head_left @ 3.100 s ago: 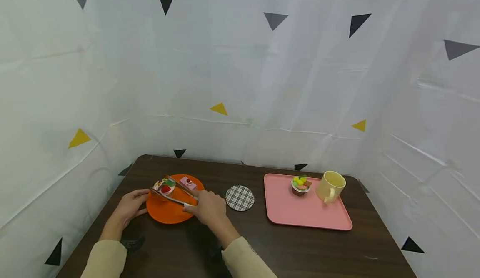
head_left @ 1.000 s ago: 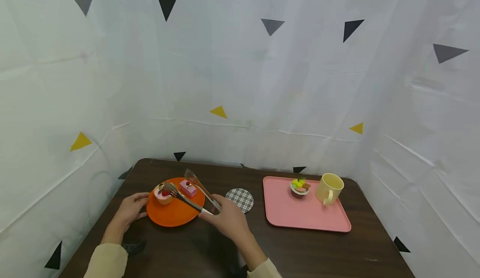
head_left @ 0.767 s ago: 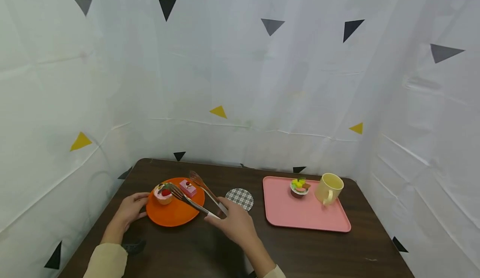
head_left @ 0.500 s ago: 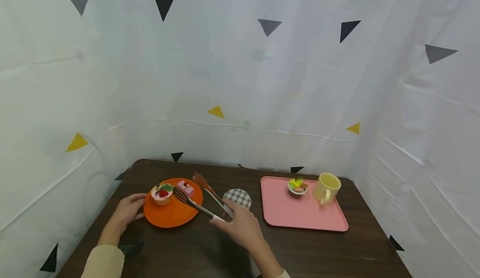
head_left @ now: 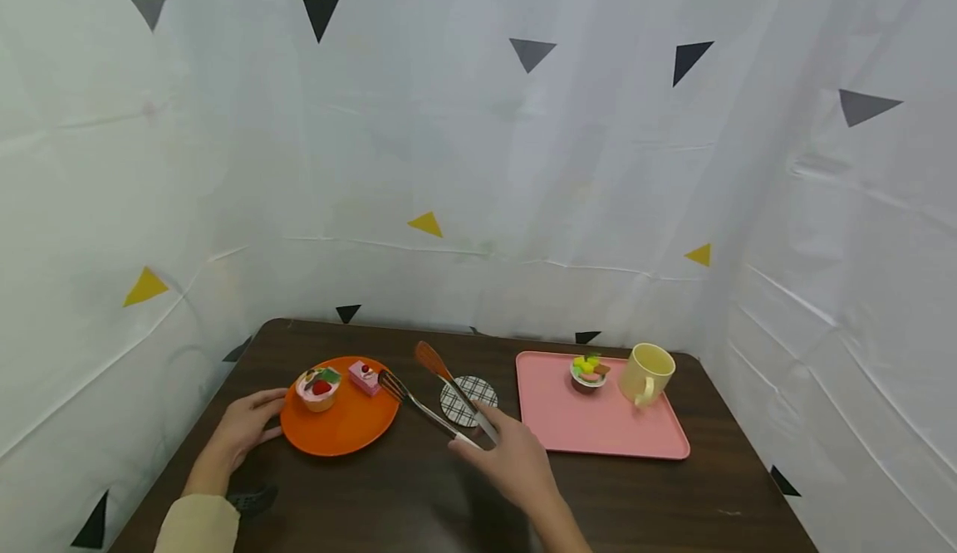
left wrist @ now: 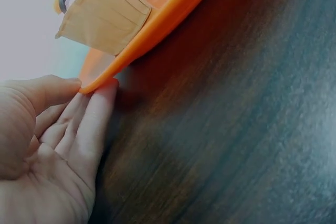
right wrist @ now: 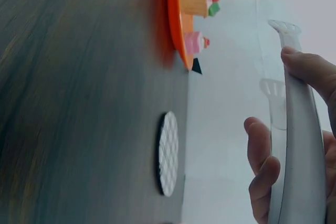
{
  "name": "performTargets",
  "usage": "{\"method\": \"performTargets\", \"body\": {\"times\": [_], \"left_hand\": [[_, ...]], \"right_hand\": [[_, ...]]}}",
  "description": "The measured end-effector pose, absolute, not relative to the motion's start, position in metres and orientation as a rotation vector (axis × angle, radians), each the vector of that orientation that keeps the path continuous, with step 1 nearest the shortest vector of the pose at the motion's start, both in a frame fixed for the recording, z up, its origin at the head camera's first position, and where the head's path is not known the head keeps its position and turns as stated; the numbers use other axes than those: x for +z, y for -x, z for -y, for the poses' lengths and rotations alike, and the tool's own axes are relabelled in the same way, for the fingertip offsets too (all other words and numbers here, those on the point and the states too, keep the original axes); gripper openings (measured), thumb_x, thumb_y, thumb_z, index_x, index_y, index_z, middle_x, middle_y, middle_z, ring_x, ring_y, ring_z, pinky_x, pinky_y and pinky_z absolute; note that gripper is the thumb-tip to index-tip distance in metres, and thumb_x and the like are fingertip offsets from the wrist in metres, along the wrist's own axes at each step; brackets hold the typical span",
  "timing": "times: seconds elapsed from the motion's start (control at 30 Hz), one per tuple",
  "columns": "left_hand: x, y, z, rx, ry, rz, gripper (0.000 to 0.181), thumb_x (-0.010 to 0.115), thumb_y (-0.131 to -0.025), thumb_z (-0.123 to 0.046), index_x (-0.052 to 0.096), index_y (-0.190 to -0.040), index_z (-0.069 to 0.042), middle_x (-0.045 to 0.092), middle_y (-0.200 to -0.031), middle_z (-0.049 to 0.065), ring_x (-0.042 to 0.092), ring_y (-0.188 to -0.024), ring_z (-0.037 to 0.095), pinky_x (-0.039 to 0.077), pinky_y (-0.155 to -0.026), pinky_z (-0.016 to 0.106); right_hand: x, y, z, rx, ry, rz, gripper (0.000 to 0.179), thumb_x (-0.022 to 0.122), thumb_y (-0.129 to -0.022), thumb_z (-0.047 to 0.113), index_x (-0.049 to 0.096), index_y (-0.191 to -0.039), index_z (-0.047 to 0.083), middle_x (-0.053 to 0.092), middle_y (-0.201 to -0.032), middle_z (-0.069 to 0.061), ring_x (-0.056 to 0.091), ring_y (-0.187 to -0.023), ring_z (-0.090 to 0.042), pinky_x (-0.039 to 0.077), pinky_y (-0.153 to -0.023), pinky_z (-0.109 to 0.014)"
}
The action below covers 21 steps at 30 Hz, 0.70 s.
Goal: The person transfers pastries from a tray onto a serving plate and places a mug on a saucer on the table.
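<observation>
My left hand (head_left: 242, 427) pinches the near-left rim of an orange plate (head_left: 340, 428); in the left wrist view the thumb lies on top and fingers below. On that plate sit a toy cupcake (head_left: 318, 389) topped with a strawberry and green leaf, and a pink cake slice (head_left: 364, 377). My right hand (head_left: 516, 457) grips a pair of metal tongs (head_left: 434, 412) by the handles. The tongs' two slotted ends are spread apart with nothing between them, right of the plate. In the right wrist view the thumb and fingers hold the tongs' arms (right wrist: 302, 156) from both sides.
A round checked coaster (head_left: 458, 408) lies behind the tongs. To the right, a pink tray (head_left: 576, 424) bears a fruit-topped cupcake (head_left: 587, 374) and a yellow mug (head_left: 647, 373). White curtain (head_left: 478, 163) surrounds the dark wooden table (head_left: 643, 503).
The tongs were around the cupcake, then let go of it. My right hand has carried them rightwards, away from the plate. The cupcake stays on the plate; my left hand keeps its place.
</observation>
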<state>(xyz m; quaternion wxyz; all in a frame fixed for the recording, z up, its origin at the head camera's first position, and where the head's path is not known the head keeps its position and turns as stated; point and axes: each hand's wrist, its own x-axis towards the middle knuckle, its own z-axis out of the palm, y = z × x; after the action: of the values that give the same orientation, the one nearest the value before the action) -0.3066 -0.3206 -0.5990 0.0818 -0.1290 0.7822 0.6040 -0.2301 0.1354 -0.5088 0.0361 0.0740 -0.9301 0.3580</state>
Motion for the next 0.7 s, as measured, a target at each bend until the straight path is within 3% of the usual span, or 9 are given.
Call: {"method": "performTargets", "body": {"times": [0.33,0.7], "left_hand": [[-0.598,0.308,0.319,1.85,0.415,-2.345,0.064,0.055,-0.114,-0.037,0.04,-0.163,0.001,0.036,-0.168,0.031,0.044,-0.152,0.046,0.064,-0.097,0.034],[-0.605,0.303,0.316,1.853,0.386,-2.419,0.062,0.053,-0.114,-0.038,0.044,-0.161,0.001,0.042,-0.165,0.031,0.049,-0.149,0.046,0.066,-0.094,0.032]], "right_hand": [[-0.508,0.227,-0.156,1.118,-0.193,2.739,0.084,0.078,-0.08,0.08,0.064,-0.15,0.035,0.077,-0.1,0.017,0.064,-0.089,-0.012,0.05,-0.076,-0.031],[-0.519,0.219,-0.179,1.147,-0.117,2.699,0.071,0.086,-0.079,0.07,0.071,-0.14,0.035,0.079,-0.099,0.008,0.07,-0.09,-0.017,0.051,-0.073,-0.033]]}}
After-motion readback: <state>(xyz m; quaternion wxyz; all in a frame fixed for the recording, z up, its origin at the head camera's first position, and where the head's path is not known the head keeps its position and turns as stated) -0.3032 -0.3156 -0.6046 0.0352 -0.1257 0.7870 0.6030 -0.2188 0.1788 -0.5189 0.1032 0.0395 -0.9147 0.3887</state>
